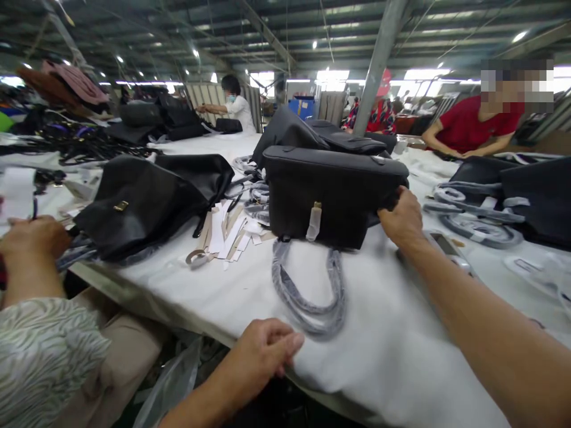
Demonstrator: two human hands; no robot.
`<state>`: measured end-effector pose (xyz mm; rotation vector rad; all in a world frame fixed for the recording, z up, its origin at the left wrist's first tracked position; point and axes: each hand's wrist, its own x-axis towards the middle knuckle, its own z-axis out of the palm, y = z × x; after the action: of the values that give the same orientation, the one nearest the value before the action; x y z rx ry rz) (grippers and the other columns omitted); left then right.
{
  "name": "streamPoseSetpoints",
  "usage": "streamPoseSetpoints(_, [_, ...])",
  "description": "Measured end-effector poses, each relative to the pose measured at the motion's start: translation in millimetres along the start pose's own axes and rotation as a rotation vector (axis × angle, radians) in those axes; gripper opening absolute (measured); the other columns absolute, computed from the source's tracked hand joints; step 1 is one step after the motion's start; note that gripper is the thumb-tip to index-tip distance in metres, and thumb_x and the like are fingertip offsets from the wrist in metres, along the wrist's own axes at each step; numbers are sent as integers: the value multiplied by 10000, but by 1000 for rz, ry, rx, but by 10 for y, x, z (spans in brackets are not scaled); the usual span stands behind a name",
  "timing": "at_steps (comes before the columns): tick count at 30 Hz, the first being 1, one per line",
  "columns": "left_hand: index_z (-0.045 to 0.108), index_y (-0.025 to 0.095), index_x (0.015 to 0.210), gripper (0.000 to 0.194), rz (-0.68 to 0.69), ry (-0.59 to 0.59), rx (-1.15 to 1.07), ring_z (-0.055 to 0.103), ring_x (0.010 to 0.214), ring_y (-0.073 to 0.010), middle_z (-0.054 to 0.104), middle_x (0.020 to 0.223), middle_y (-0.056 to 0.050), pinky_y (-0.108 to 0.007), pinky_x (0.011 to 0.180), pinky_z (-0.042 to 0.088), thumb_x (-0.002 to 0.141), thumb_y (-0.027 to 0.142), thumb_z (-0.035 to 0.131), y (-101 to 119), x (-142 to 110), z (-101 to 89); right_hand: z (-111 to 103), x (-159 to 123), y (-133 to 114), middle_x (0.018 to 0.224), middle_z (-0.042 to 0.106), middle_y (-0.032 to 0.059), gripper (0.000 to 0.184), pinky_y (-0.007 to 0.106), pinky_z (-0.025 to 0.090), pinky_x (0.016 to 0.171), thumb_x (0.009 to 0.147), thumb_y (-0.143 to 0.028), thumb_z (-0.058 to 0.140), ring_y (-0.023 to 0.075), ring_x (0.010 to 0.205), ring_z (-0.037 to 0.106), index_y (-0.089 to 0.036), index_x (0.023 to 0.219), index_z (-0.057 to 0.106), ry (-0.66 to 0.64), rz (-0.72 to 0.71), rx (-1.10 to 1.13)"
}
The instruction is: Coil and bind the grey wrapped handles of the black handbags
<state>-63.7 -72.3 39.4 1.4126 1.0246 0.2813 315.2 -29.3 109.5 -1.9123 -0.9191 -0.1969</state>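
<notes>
Bag: from my remote seat I see the black bag (330, 190) upright on the white-covered desk (200, 291), its brass-coloured clasp (314, 220) partly under a clear cover.
Right hand: I have my right hand (401, 217) at the bag's right end, fingers closed on its edge.
Left hand: my left hand (263, 351) is low by the desk's near edge, fingers loosely curled but open, gripping nothing.
Strap: the plastic-wrapped strap (285, 288) lies looped on the desk in front of the bag, near my left hand.
Left side: paper strips (227, 235) lie in a pile between the bag and a slumped bag (134, 202) with a gold-coloured clasp; beyond it, a co-worker's hand (38, 238).
Right side: wrapped coils (479, 229) sit beside dark bags (542, 199).
Across: I see a person in red (482, 122) and a person in white (241, 113).
</notes>
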Motion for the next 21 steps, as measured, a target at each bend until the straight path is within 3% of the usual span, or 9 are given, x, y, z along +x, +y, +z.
streamPoseSetpoints(2, [722, 243, 850, 287, 198, 128, 264, 604, 674, -250, 673, 718, -90, -356, 674, 470, 721, 499, 708, -25, -117, -124, -92, -113, 108, 1078, 655, 105, 402, 463, 457, 942, 713, -267, 690, 268, 974, 617, -159, 1096, 639, -43, 29, -126])
streamPoseSetpoints(4, [724, 291, 940, 214, 471, 242, 411, 620, 827, -283, 696, 848, -97, -382, 807, 453, 772, 418, 687, 55, -149, -156, -149, -221, 145, 874, 700, 63, 250, 411, 509, 851, 767, -348, 647, 237, 819, 649, -177, 940, 705, -203, 22, -190])
streamPoseSetpoints(5, [713, 300, 995, 224, 597, 233, 462, 612, 913, -294, 697, 931, -103, -391, 872, 433, 797, 394, 667, 127, -123, -133, -154, -286, 140, 838, 707, 48, 213, 388, 518, 833, 783, -336, 628, 225, 797, 654, -190, 908, 718, -315, -25, -184])
streamPoseSetpoints(8, [648, 261, 1148, 361, 854, 89, 640, 555, 1076, -322, 658, 1104, -133, -421, 982, 366, 819, 409, 656, 357, 90, 40, -84, -553, 97, 1046, 715, 8, 317, 352, 492, 921, 758, -144, 583, 206, 961, 650, -243, 1032, 706, -684, -390, -152])
streamPoseSetpoints(11, [610, 190, 1147, 486, 889, 15, 870, 560, 1019, -335, 643, 1061, -161, -453, 931, 386, 792, 516, 666, 440, 370, 227, 39, -820, 123, 1219, 655, 5, 496, 358, 467, 970, 750, -31, 521, 202, 1089, 601, -271, 1164, 649, -891, -794, -249])
streamPoseSetpoints(13, [602, 158, 1066, 515, 853, 28, 1045, 568, 947, -313, 638, 986, -139, -452, 877, 414, 790, 592, 630, 397, 511, 300, 104, -909, 191, 1159, 673, 52, 462, 342, 501, 888, 812, -43, 489, 198, 1007, 622, -235, 1211, 618, -880, -980, -335])
streamPoseSetpoints(15, [589, 147, 969, 525, 846, 67, 1190, 564, 910, -287, 623, 940, -110, -441, 846, 430, 815, 647, 557, 319, 598, 325, 141, -918, 265, 974, 696, 85, 378, 311, 516, 759, 876, -86, 458, 187, 850, 632, -174, 1212, 609, -823, -1128, -388])
streamPoseSetpoints(18, [571, 153, 866, 549, 935, 90, 1280, 559, 863, -255, 608, 879, -80, -420, 806, 440, 855, 686, 443, 213, 683, 302, 149, -855, 324, 759, 647, 68, 298, 288, 469, 635, 918, -111, 421, 170, 687, 575, -126, 1122, 637, -752, -1308, -419])
streamPoseSetpoints(21, [562, 161, 813, 574, 1067, 73, 1262, 562, 789, -229, 604, 808, -58, -388, 742, 438, 854, 712, 406, 140, 772, 259, 132, -797, 308, 743, 635, 65, 264, 294, 419, 623, 925, -104, 411, 168, 675, 533, -127, 1032, 651, -748, -1406, -412])
